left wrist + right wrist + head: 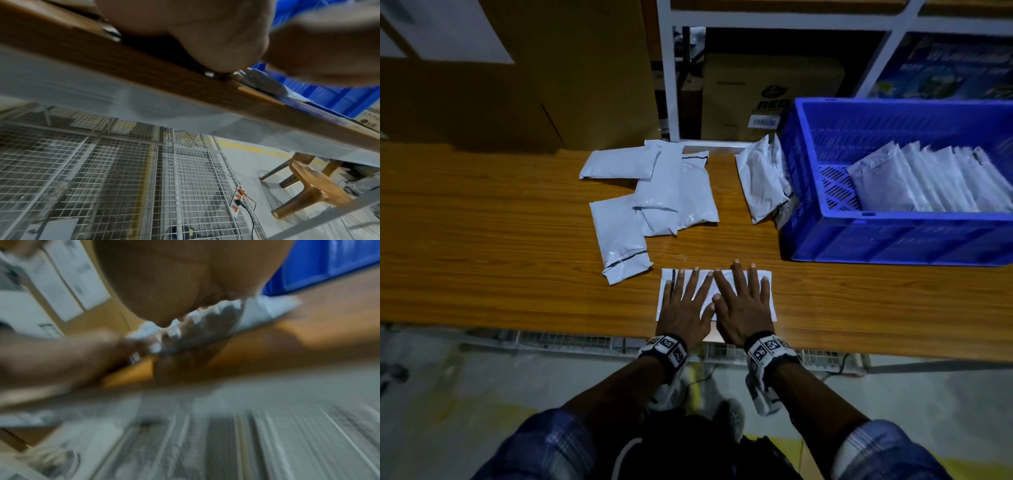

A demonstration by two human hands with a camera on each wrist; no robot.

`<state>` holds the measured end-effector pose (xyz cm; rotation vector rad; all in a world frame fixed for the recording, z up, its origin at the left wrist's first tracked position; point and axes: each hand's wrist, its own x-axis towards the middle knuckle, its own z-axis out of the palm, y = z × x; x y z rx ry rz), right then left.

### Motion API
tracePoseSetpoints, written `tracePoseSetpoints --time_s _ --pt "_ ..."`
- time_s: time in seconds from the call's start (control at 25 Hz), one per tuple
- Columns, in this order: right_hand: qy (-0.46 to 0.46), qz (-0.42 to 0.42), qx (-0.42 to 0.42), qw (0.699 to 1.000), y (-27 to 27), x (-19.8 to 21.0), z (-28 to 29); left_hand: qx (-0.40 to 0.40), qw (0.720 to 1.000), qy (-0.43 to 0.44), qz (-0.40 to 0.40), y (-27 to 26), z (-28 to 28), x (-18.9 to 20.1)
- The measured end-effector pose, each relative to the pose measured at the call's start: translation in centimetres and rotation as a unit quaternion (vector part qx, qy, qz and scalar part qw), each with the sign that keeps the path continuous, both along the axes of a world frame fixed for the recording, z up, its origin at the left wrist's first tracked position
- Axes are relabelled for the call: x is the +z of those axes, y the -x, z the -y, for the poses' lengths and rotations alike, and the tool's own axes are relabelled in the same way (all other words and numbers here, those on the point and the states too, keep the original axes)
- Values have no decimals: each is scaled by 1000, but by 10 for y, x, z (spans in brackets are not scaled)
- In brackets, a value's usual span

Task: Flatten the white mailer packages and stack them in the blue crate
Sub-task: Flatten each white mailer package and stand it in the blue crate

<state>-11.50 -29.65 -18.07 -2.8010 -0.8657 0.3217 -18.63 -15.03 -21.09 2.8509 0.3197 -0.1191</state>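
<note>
We press a flat white plastic mailer (758, 279) against the wooden worktop (482, 257), our left hand (685, 308) and right hand (744, 308) spread side by side to squeeze it flat. Beyond it lie loose white mailers (654, 192); the blue slatted plastic crate (893, 236), beyond it to the right, holds stacked ones.

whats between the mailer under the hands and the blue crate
Only bare wooden table lies between the pressed mailer and the crate; nothing sits in that gap. The head view shows it. The loose mailers lie farther back.
</note>
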Motion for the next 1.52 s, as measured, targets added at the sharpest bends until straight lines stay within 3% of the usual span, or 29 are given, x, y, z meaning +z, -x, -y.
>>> tracePoseSetpoints --time_s 0.36,0.68,0.84,1.2,1.52 --pt "7 -16 -22 1000 4 -13 2 -25 1000 -11 -9 5 -9 1" --pt "57 -103 52 992 -17 -9 10 -9 1000 6 -26 4 -2 1" --pt "5 -62 0 998 -11 7 14 1 1000 7 -11 4 -2 1" --pt "36 -58 -30 997 5 -4 6 -2 1000 8 13 3 -3 -5" --pt "69 -135 -10 988 -8 -1 8 42 999 9 -3 2 1 -8"
